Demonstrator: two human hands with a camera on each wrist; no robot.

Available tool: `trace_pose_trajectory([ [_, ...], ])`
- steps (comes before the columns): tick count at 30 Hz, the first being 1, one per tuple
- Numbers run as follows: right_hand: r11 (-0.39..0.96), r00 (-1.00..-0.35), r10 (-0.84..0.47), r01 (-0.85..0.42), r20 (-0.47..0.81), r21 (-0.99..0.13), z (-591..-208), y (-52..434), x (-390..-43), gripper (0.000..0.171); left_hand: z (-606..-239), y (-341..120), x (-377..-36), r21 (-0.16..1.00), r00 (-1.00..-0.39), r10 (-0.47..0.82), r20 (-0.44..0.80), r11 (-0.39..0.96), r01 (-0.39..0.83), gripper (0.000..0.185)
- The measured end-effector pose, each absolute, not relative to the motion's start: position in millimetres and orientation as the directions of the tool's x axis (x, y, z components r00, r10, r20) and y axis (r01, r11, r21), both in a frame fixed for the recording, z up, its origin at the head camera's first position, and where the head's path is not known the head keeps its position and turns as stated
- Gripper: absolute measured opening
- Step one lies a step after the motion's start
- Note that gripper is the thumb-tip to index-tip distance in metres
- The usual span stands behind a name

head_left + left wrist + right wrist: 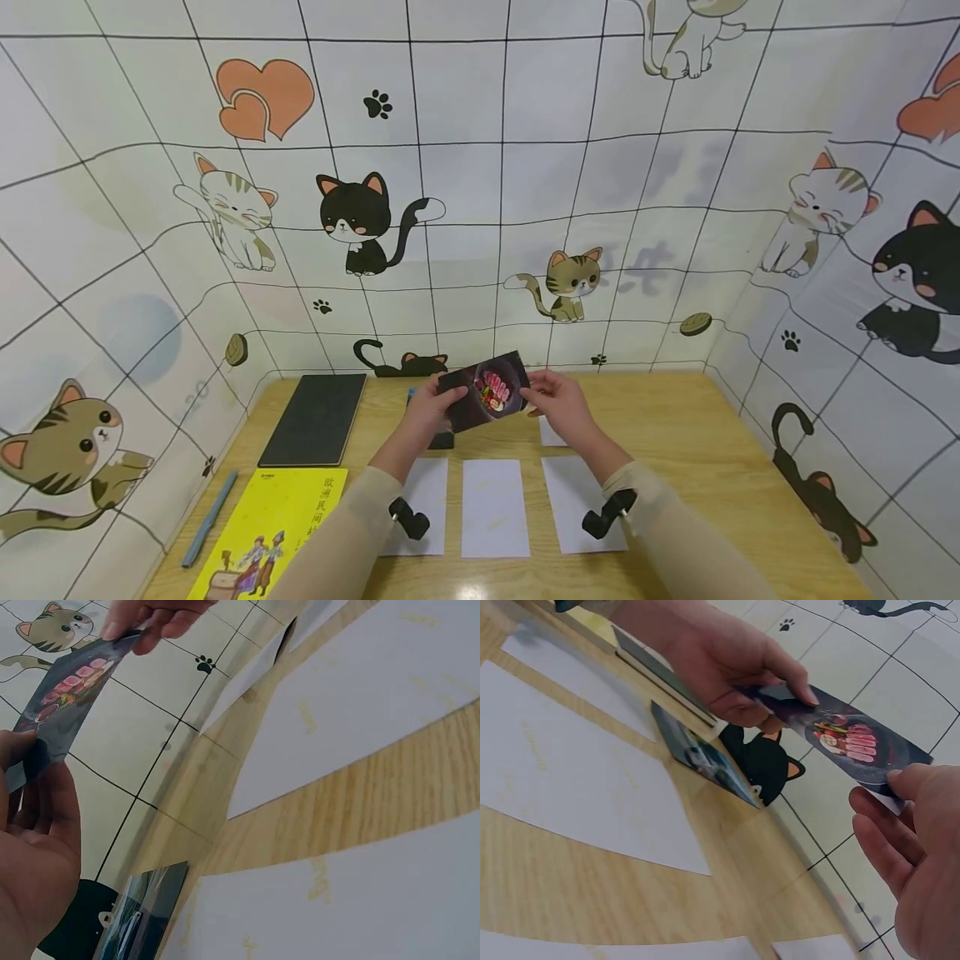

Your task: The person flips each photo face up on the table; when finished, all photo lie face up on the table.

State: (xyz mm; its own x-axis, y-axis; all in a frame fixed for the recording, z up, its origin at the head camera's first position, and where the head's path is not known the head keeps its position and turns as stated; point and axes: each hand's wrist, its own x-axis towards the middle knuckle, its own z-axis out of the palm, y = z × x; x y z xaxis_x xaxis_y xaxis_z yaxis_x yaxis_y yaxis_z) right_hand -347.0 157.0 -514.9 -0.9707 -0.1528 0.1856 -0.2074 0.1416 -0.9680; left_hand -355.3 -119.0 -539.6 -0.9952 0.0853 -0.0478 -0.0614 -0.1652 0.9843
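notebook (pixel 315 419) behind book (pixel 273 533), pen (pixel 210 517) left, sheets (pixel 495 507) right

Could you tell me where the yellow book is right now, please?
In the head view, the yellow book lies at the table's near left, between the blue pen and the white sheets.

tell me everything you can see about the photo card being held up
The photo card is a thin, glossy-looking rectangle, dark, printed with a dish of pink and red food slices. It is held in the air above the wooden table, tilted, slightly bowed. The left hand pinches one short end and the right hand pinches the other. Nothing else touches it.
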Motion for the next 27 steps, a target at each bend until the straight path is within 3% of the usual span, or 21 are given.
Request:
trace_pose_trajectory([
  [6,0.119,-0.972,-0.185,-0.166,0.142,-0.979,-527,153,-335,0.025,-538,-119,-361,0.985,-0.999,0.046,-0.023,-0.170,-0.030,0.039],
  [15,0.110,-0.975,-0.181,-0.153,0.132,-0.982,-532,149,-329,0.025,-536,-117,-359,0.980,-0.999,0.047,-0.018,-0.198,-0.027,0.026],
  [27,0.086,-0.983,-0.121,-0.149,0.138,-0.985,-523,154,-340,0.030,-533,-116,-352,0.989,-0.990,0.138,-0.034,-0.135,-0.053,0.026],
])
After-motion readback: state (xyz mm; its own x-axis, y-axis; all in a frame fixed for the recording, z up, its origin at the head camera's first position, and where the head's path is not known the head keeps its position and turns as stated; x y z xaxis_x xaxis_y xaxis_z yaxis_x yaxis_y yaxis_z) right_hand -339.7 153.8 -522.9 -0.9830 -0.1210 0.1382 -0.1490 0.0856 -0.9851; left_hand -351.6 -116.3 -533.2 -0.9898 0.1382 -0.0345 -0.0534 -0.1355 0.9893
